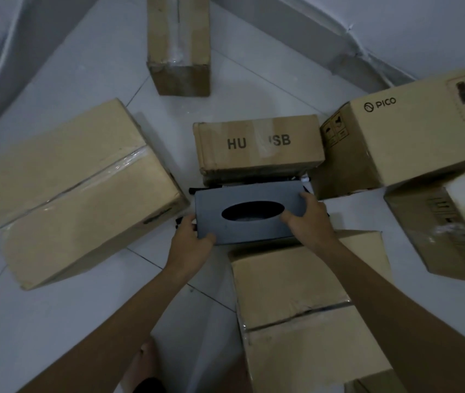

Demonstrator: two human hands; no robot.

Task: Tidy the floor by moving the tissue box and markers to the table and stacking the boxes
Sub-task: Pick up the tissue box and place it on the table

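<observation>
Tissue box (211,205), one, in left hand (188,241), right hand (308,219), six cardboard boxes (69,191)

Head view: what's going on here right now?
A person grips the dark tissue box at both ends, left hand on its left end, right hand on its right. It sits low among cardboard boxes spread over the tiled floor; whether it is lifted yet is unclear. No table is in view.
</observation>
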